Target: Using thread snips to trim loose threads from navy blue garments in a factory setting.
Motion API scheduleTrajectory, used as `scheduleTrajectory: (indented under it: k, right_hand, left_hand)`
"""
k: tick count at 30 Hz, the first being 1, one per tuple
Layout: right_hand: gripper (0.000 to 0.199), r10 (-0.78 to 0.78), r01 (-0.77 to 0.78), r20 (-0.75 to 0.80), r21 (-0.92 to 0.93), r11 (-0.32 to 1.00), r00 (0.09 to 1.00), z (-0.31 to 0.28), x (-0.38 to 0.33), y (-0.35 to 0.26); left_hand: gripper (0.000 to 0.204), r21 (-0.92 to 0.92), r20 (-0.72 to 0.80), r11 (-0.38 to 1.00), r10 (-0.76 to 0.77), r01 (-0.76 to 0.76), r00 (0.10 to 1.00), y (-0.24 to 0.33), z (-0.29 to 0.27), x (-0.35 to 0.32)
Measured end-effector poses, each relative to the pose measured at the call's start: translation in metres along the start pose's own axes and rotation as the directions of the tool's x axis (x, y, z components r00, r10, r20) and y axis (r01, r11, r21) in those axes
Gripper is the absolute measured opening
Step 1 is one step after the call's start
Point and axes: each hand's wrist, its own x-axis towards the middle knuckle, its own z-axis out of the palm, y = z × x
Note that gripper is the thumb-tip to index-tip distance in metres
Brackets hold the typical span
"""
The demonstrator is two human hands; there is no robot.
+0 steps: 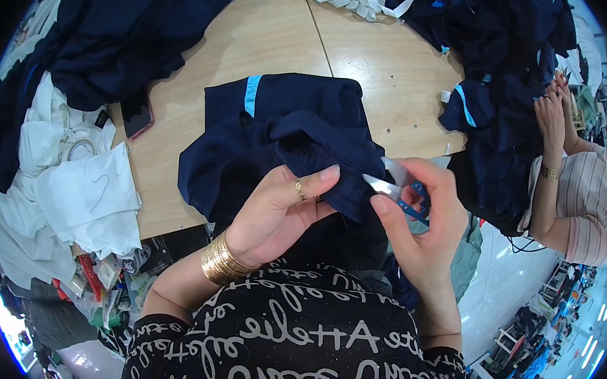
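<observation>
At the near edge of the surface (273,37), the left hand (281,205) pinches a fold of the dark blue cloth (287,128) while the right hand (422,220) holds small blue snips (400,190) (blades apart), so the trimming step seems underway, and the next snip needs a careful aim.

Head camera looks down (close) at worktable (273,37).

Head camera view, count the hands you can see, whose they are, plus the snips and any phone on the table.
Person's own hands: 2, left hand, right hand
Co-worker's hands: 2
Blue-handled snips: 1
Phone: 1
Total: 6
</observation>
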Motion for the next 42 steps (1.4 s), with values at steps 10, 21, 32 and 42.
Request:
scheduleTrajectory:
  k: [10,21,32,42]
  right_hand:
    - [0.027,-0.24,0.264,0.114,-0.323,0.909,0.964,-0.012,0.011,0.009]
    - [0.029,0.035,-0.167,0.376,0.324,0.931,0.926,-0.018,0.016,0.009]
    - [0.031,-0.135,0.116,0.116,0.156,0.981,0.984,0.002,0.011,0.005]
    - [0.01,0.152,-0.214,0.226,0.282,0.935,0.962,0.01,0.003,-0.004]
  left_hand:
    - [0.023,-0.03,-0.026,0.999,0.037,-0.037,0.999,0.002,0.003,0.001]
    - [0.024,0.014,0.0,0.999,0.031,-0.031,1.0,0.003,-0.002,0.002]
    - [0.023,0.023,0.016,0.999,0.022,-0.023,1.0,0.0,-0.004,0.002]
    - [0.019,0.07,-0.006,0.996,0.048,-0.048,0.999,-0.006,-0.009,0.008]
